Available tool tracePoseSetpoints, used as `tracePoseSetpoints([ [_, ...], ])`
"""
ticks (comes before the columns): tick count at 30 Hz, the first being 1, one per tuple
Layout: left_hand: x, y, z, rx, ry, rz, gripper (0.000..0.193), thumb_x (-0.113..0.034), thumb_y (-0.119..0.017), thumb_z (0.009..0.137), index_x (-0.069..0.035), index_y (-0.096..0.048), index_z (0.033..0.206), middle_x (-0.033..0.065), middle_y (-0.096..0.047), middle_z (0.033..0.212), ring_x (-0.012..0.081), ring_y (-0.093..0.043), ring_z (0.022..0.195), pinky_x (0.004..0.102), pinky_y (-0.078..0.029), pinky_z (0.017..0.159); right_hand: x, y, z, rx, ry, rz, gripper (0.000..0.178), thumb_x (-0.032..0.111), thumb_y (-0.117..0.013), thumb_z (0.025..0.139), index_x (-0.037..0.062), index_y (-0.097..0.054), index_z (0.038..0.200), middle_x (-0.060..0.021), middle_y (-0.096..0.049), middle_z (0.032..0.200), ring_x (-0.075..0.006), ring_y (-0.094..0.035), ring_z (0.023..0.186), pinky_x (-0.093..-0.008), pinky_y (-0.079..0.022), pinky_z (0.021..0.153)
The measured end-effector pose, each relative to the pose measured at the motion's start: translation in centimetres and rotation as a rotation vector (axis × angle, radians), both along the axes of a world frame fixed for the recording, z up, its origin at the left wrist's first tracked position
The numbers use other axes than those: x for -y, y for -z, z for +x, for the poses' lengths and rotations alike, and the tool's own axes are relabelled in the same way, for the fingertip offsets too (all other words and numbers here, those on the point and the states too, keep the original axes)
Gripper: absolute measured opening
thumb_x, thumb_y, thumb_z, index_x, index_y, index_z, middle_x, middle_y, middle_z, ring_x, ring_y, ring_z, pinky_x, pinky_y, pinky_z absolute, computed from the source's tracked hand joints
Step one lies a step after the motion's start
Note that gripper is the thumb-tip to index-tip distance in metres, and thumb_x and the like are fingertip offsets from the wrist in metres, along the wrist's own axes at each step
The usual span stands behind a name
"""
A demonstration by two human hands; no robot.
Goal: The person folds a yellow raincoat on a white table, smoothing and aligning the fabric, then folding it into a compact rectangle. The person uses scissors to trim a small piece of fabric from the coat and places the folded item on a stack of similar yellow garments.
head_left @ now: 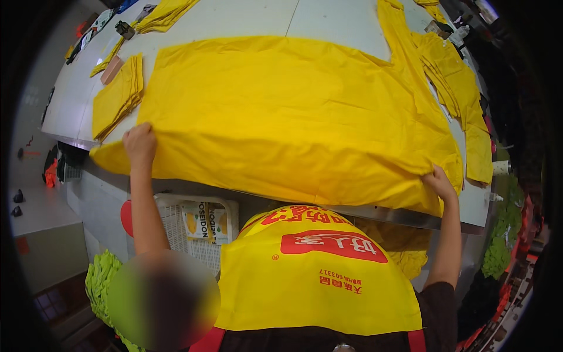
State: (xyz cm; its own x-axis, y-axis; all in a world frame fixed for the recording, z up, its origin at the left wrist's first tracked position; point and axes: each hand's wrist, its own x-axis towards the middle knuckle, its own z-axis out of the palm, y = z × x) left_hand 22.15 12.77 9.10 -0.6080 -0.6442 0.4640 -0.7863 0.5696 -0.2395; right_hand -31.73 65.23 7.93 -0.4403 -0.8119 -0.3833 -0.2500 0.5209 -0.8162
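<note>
A broad, bright yellow fabric sheet [275, 100] spreads across the centre of the frame on a smooth white table [246, 17]. At left, the left hand [141, 145] clenches its near side; at right, the right hand [440, 183] seems to pinch it, fingertips partly hidden. Layered yellow cloth pieces [119, 97] lie upper left.

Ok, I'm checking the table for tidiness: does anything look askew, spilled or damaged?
I see nothing spilled or torn. The left yellow stack sits slanted, its layers uneven, which looks untidy. The cloth droops rumpled over the near edge of the table, but the left hand and right hand grip it, so that seems normal.
</note>
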Motion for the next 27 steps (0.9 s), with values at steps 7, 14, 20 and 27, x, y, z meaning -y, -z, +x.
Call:
tracePoseSetpoints([
  [7, 2.7, 11.0, -7.0, -0.063, -0.136, 0.063, 0.024, -0.017, -0.051, 0.083, -0.012, -0.056, 0.106, 0.0090, -0.058, 0.107, 0.0239, -0.052, 0.105, 0.0520, -0.029, 0.098, 4.3, 9.3, -0.9, -0.624, 0.077, 0.144, 0.026, 0.027, -0.057, 0.084, 0.0019, -0.050, 0.089, -0.0187, -0.059, 0.079, -0.0324, -0.057, 0.074, -0.0382, -0.045, 0.066],
  [14, -8.8, 8.9, -13.9, -0.322, 0.304, 0.464, 0.049, -0.041, -0.056, 0.083, -0.012, -0.052, 0.122, 0.0130, -0.051, 0.125, 0.0296, -0.042, 0.120, 0.0563, -0.026, 0.098, 4.9, 11.4, -0.8, -0.817, 0.171, 0.272, 0.032, 0.032, -0.054, 0.087, 0.0001, -0.047, 0.088, -0.0260, -0.059, 0.080, -0.0439, -0.055, 0.078, -0.0479, -0.044, 0.066],
  [20, -10.0, 13.9, -14.5, -0.096, 0.130, 0.430, 0.059, -0.048, -0.054, 0.082, -0.016, -0.045, 0.131, 0.0112, -0.038, 0.139, 0.0297, -0.033, 0.129, 0.0648, -0.020, 0.096, 5.1, 12.5, -3.8, -0.787, 0.172, 0.236, 0.036, 0.033, -0.056, 0.086, 0.0003, -0.050, 0.098, -0.0257, -0.060, 0.084, -0.0432, -0.056, 0.079, -0.0475, -0.045, 0.069],
  [27, -11.0, 13.7, -13.6, -0.063, 0.063, 0.557, 0.060, -0.046, -0.054, 0.082, -0.016, -0.042, 0.134, 0.0112, -0.033, 0.143, 0.0310, -0.025, 0.133, 0.0659, -0.011, 0.100, 7.3, 7.2, 4.5, -1.250, 0.020, 0.152, 0.065, 0.042, -0.058, 0.081, 0.0071, -0.039, 0.132, -0.0198, -0.034, 0.138, -0.0380, -0.031, 0.127, -0.0548, -0.022, 0.101],
])
